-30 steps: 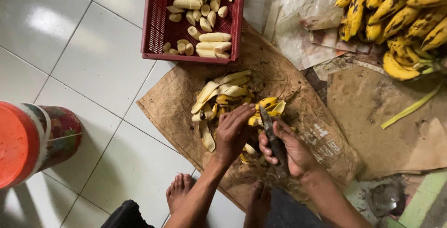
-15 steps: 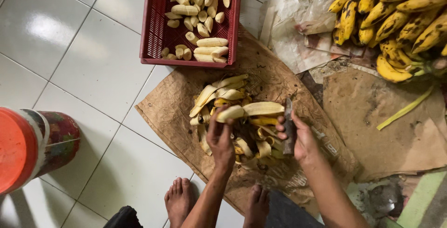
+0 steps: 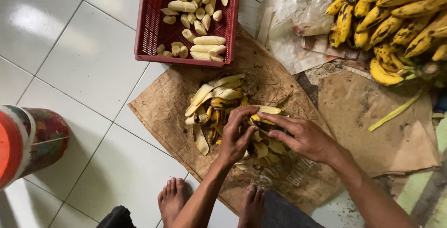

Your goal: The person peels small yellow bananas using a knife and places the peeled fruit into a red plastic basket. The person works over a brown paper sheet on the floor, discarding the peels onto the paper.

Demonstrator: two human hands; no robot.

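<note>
At frame centre we log a banana (image 3: 260, 122) gripped between both hands: left hand (image 3: 237, 135) fingers curled over it, right hand (image 3: 302, 137) fingers pressed along its side, above the peel pile (image 3: 216, 104) on brown paper (image 3: 158, 111). Upper centre, red crate (image 3: 149, 27).

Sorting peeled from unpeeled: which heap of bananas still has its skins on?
The pile of yellow, black-spotted bananas at top right, on paper. Those in the red plastic crate are pale and peeled; under the hands lie loose peels.
</note>
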